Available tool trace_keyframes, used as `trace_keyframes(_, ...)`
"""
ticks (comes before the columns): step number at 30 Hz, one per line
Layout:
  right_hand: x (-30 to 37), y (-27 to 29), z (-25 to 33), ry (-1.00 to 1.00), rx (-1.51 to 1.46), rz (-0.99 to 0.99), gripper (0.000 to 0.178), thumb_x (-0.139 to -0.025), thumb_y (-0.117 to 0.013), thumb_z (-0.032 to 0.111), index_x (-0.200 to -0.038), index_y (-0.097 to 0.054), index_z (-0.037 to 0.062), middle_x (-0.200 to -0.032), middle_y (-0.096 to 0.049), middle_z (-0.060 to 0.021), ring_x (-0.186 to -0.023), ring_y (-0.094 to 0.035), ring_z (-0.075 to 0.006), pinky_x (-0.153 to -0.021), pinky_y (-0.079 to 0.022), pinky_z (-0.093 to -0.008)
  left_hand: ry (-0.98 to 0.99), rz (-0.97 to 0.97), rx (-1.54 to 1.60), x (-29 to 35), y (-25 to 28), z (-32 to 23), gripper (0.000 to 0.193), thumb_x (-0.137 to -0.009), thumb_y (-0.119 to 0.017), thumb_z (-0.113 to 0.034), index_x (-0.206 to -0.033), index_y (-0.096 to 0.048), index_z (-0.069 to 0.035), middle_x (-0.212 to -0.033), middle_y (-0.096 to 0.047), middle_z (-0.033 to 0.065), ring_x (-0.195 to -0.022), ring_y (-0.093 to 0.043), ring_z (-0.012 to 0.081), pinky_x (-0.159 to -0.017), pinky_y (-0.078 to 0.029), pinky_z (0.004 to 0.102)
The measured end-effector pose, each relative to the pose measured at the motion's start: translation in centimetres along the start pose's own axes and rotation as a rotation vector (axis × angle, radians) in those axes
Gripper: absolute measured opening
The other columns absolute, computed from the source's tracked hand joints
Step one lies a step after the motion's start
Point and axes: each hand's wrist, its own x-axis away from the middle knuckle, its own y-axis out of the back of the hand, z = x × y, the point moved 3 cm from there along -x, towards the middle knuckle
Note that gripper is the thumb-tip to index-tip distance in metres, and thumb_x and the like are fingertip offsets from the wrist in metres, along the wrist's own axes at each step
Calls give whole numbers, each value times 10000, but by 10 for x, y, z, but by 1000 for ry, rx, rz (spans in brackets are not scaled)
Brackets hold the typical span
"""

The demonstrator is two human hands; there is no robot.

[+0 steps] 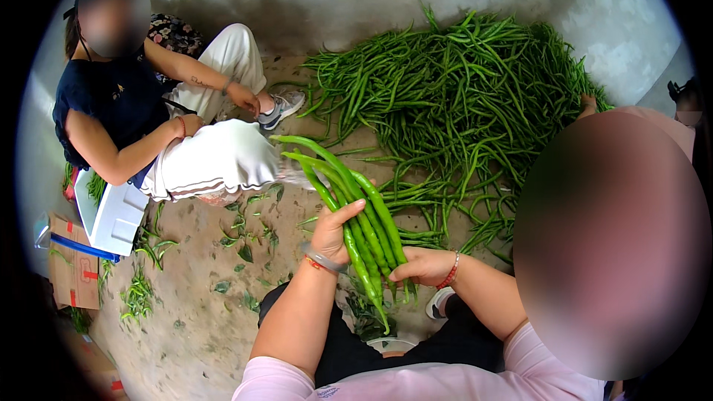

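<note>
A bunch of long green chili peppers [356,215] lies slantwise in front of me, its upper ends spreading toward the upper left. My left hand [332,235] is closed round its middle, the thumb laid across the front. At the lower right ends of the peppers, my right hand [425,266] pinches the bunch, with some of its fingers hidden behind it. Just beyond both hands spreads a large heap of the same green chili peppers [475,89], with loose ones trailing toward me.
To the left sits a person in a dark top [111,104], hands near the knees. A blurred person [609,245] is close on my right. White foam box [115,215] and cardboard box [74,271] stand at left. Leaves and small peppers [137,293] litter the floor. A wall rises behind the heap.
</note>
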Motion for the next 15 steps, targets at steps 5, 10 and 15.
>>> trace_keyframes(5, 0, 5, 5, 48, 17, -167, 419, -671, -557, 60, -1068, -423, 44, -960, -494, -28, -829, -454, -103, -715, -362, -248, -66, -38, -43, -1, -8, 2, 352, -705, -518, -4, -1042, -417, 2, -910, -516, 108, -807, -526, 205, -698, -456, 318)
trace_keyframes(10, -6, 8, 13, 166, 41, -347, 405, -661, -642, 204, -979, -462, 29, -866, -517, -28, -767, -478, -97, -686, -386, -227, -94, -102, -152, -6, -4, 9, 316, -706, -530, -19, -1011, -448, 2, -848, -529, 92, -745, -533, 171, -654, -456, 272)
trace_keyframes(15, -12, 5, 5, 220, 162, -370, 351, -619, -673, 108, -912, -497, 28, -838, -525, -19, -758, -494, -102, -664, -406, -238, -160, -119, -213, -6, -12, 17, 316, -706, -528, -15, -1012, -450, 0, -842, -526, 68, -735, -526, 157, -651, -446, 259)
